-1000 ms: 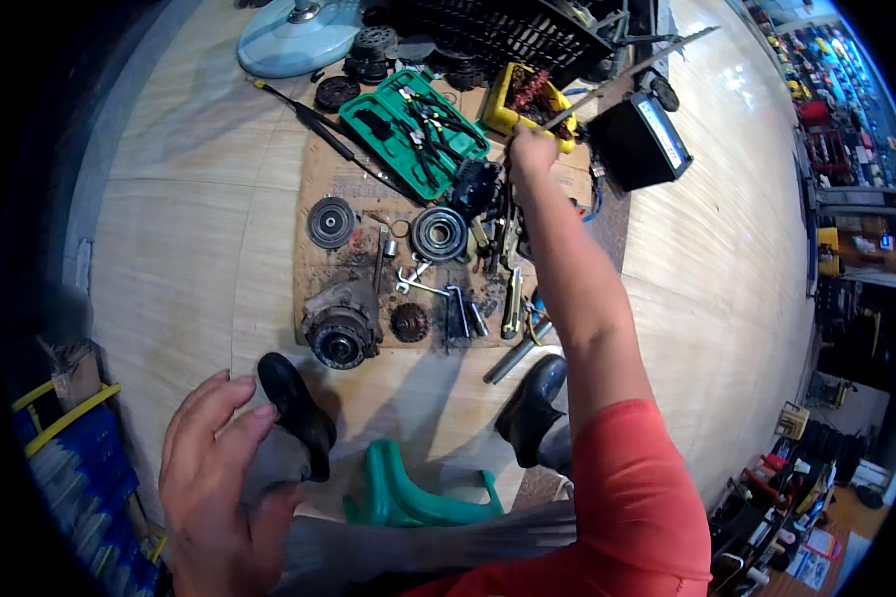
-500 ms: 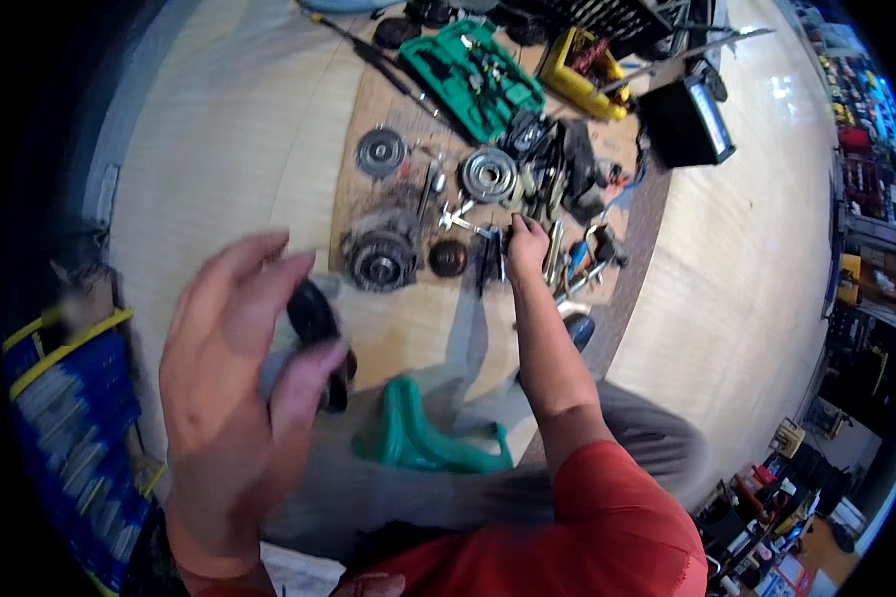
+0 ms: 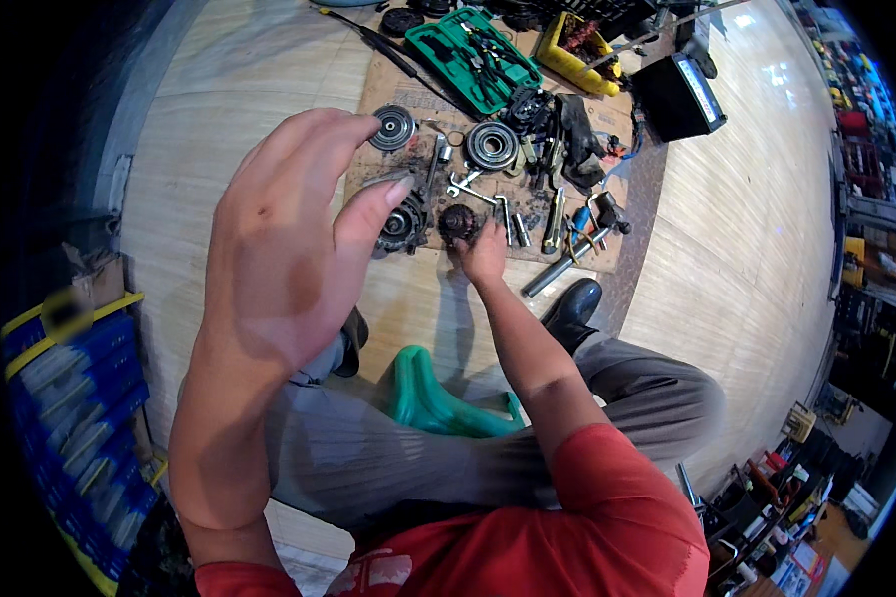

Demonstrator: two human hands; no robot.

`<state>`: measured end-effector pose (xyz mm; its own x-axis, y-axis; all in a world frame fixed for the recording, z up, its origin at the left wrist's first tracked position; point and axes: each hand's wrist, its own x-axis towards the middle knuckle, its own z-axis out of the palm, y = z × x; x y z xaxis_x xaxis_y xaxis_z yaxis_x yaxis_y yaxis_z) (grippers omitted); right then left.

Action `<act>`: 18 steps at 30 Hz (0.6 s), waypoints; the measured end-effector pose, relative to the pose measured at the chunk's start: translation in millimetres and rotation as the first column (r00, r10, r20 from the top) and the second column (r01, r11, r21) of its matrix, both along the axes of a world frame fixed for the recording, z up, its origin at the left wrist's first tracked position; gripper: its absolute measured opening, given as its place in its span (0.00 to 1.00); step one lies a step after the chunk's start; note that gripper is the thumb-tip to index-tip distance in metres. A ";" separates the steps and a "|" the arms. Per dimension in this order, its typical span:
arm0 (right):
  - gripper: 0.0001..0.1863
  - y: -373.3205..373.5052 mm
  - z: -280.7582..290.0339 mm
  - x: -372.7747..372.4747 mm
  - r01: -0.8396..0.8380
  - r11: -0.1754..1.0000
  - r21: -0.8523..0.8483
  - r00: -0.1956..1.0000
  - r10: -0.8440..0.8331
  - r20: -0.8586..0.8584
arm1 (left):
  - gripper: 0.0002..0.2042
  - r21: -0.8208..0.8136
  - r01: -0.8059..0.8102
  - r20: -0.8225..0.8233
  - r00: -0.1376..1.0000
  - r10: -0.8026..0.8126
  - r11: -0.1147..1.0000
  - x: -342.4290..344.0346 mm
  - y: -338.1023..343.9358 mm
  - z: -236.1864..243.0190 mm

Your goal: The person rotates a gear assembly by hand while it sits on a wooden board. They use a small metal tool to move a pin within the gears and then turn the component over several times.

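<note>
My left hand (image 3: 279, 259) is raised close to the camera, fingers spread and holding nothing. It hides part of the floor and a round grey machine body (image 3: 405, 225). My right hand (image 3: 486, 257) reaches down to the cardboard sheet (image 3: 388, 85), its fingertips on a dark, rusty round part (image 3: 456, 219). Whether the fingers grip that part is not visible. A ribbed pulley (image 3: 492, 145) and a flat metal disc (image 3: 393, 127) lie just beyond. Wrenches and small metal pieces (image 3: 528, 214) lie to the right of the hand.
I sit on a green plastic stool (image 3: 438, 403), my black shoe (image 3: 572, 308) at the cardboard's edge. A green tool case (image 3: 473, 60), a yellow tray (image 3: 567, 55) and a black box (image 3: 677, 95) stand at the far side. Blue crates (image 3: 70, 398) are stacked at my left.
My left hand rose toward the camera and now fills the left middle. My right hand drew back from the far tools to the dark round part. The view tilted downward.
</note>
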<state>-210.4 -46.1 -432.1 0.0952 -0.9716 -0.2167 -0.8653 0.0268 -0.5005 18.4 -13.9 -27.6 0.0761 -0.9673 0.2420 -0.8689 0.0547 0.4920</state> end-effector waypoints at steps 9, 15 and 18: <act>0.42 -10.9 12.5 43.6 -0.011 0.997 0.076 0.988 0.023 -0.151 | 0.17 0.024 -0.015 0.060 0.998 0.013 1.000 3.2 -6.6 -10.7; 0.37 -17.6 -13.3 39.9 0.000 0.999 0.041 0.997 0.003 -0.075 | 0.17 0.042 0.001 0.075 0.997 -0.004 0.999 2.0 -7.9 -10.4; 0.30 -25.2 -16.3 31.5 0.134 0.978 0.159 0.975 -0.158 0.153 | 0.17 0.014 0.002 0.081 0.997 -0.003 1.000 3.0 -3.9 -14.2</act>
<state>-178.9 -71.3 -448.4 0.0010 -0.9362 -0.3515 -0.7528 0.2307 -0.6165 21.4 -17.8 -41.8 0.0541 -0.9708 0.2337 -0.9059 0.0507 0.4204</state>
